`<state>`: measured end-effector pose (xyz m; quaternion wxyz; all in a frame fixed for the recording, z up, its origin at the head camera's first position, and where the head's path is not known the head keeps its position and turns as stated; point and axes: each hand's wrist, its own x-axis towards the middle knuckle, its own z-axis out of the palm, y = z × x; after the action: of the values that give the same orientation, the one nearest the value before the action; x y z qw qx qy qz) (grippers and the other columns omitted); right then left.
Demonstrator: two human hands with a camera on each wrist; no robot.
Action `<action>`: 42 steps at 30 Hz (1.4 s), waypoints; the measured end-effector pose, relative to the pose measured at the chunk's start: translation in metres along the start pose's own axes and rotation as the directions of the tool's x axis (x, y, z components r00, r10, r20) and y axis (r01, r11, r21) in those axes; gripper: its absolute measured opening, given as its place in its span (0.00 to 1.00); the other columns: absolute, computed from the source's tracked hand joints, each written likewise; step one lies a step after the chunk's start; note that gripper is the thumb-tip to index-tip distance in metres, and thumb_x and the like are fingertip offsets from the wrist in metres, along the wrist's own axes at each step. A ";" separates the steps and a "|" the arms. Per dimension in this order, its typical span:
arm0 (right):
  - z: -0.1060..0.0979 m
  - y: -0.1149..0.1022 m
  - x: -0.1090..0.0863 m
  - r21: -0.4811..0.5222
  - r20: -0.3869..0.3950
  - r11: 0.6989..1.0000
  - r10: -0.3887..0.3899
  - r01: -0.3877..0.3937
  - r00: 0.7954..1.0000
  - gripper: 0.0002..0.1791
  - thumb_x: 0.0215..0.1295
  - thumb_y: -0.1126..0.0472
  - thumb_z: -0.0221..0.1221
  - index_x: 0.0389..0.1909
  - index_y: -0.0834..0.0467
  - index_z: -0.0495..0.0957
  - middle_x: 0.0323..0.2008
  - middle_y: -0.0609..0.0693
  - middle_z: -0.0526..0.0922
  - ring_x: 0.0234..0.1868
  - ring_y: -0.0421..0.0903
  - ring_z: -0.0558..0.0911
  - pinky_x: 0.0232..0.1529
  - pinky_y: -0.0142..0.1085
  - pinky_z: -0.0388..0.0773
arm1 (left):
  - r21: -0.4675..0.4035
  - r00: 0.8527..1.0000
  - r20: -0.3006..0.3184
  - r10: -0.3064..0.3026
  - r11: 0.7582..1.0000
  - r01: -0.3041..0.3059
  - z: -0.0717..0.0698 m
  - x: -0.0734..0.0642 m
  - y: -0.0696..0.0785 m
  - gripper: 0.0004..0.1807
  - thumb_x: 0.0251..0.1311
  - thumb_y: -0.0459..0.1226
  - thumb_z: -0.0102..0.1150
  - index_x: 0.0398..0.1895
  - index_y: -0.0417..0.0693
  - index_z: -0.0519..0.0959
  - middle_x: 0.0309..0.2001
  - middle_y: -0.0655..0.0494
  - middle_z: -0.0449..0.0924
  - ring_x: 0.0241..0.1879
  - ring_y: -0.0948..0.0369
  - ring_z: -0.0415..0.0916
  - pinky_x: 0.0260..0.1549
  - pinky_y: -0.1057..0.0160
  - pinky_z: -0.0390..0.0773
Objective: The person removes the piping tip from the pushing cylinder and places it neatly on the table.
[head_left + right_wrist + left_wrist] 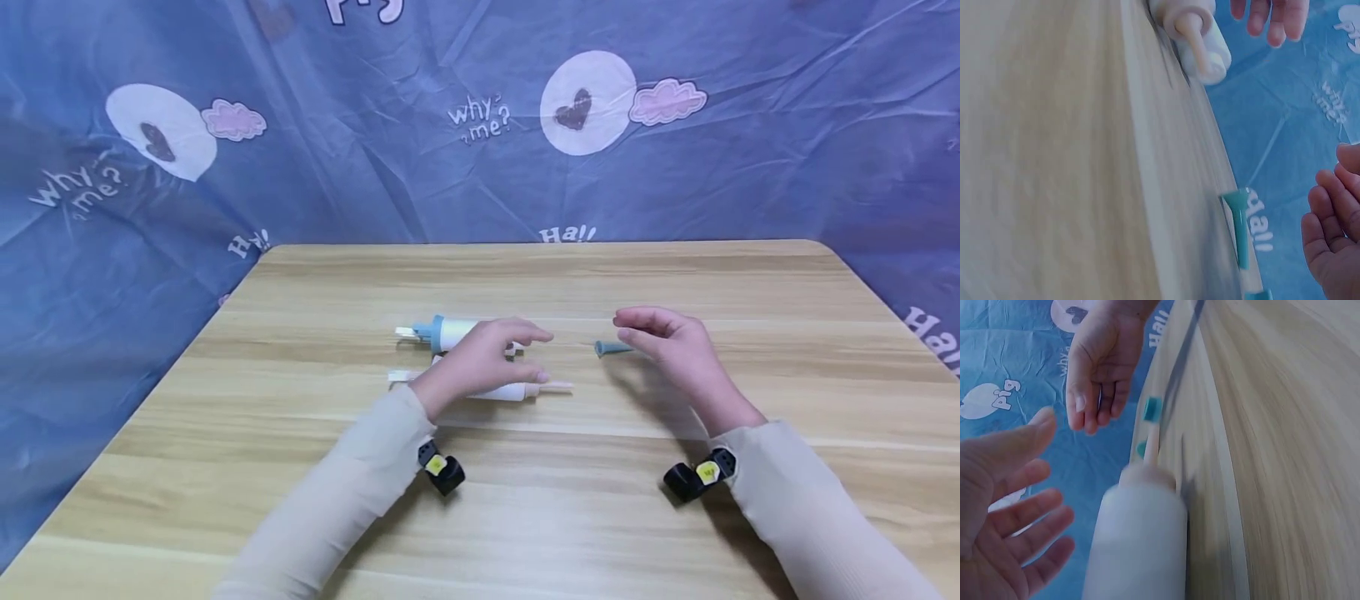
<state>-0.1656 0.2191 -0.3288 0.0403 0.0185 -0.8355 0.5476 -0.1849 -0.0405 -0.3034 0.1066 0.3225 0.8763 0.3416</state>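
My left hand (487, 360) hovers with spread fingers above two white syringe-like tubes, holding nothing. The farther tube (456, 334) has a blue collar at its left end. The nearer tube (512, 392) ends in a thin peach-coloured tip (557, 387) pointing right; my left hand partly hides both. To the right, my right hand (678, 354) is raised over the table, fingers gently bent and holding nothing. Beneath its fingertips lies a slim teal piece with a flared end (1239, 228). A second teal piece (1259, 295) shows at the right wrist view's bottom edge.
Everything lies on a wood-grain table (555, 500) with rounded far corners. Behind it and along the left hangs a blue printed cloth (420, 167). A small black camera is strapped to each wrist.
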 end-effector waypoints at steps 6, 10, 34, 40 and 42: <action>0.009 -0.005 -0.002 0.080 0.035 0.997 -0.009 0.007 0.999 0.21 0.61 0.61 0.60 0.52 0.68 0.74 0.35 0.27 0.80 0.41 0.26 0.77 0.42 0.19 0.73 | 0.208 0.992 0.063 0.105 0.971 -0.116 -0.015 -0.019 -0.009 0.30 0.51 0.43 0.67 0.59 0.48 0.74 0.59 0.53 0.73 0.60 0.57 0.68 0.61 0.62 0.65; 0.013 -0.008 -0.004 0.086 0.059 0.996 0.001 -0.007 0.998 0.21 0.61 0.59 0.60 0.52 0.67 0.74 0.36 0.28 0.81 0.41 0.28 0.78 0.43 0.19 0.73 | 0.280 0.985 0.120 0.122 0.948 -0.152 -0.017 -0.024 -0.016 0.29 0.51 0.41 0.67 0.58 0.46 0.74 0.58 0.51 0.74 0.60 0.56 0.68 0.61 0.61 0.65; 0.042 -0.008 -0.002 0.023 0.149 0.999 0.022 -0.025 0.989 0.20 0.61 0.56 0.60 0.50 0.65 0.76 0.43 0.45 0.83 0.43 0.29 0.76 0.47 0.22 0.70 | 0.484 0.979 0.142 0.147 0.852 -0.198 -0.006 -0.035 -0.037 0.34 0.51 0.45 0.66 0.63 0.53 0.69 0.61 0.53 0.71 0.58 0.55 0.71 0.57 0.59 0.70; 0.047 -0.011 -0.003 0.014 0.163 1.000 0.013 -0.015 0.987 0.19 0.60 0.57 0.61 0.48 0.64 0.77 0.45 0.51 0.83 0.42 0.31 0.77 0.45 0.24 0.71 | 0.497 0.977 0.153 0.150 0.843 -0.207 -0.007 -0.034 -0.036 0.35 0.50 0.44 0.66 0.64 0.53 0.68 0.60 0.52 0.72 0.55 0.55 0.73 0.55 0.59 0.72; 0.048 -0.011 -0.004 0.015 0.170 1.000 0.014 -0.017 0.985 0.19 0.60 0.56 0.61 0.48 0.64 0.77 0.45 0.51 0.83 0.42 0.32 0.77 0.45 0.24 0.71 | 0.502 0.977 0.153 0.151 0.839 -0.208 -0.007 -0.034 -0.037 0.35 0.50 0.44 0.66 0.64 0.53 0.67 0.58 0.52 0.74 0.53 0.56 0.74 0.54 0.60 0.73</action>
<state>-0.1628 0.1710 -0.3375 -0.0355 0.0588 -0.8314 0.5514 -0.1797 -0.0862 -0.3238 0.0310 0.4379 0.8944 0.0854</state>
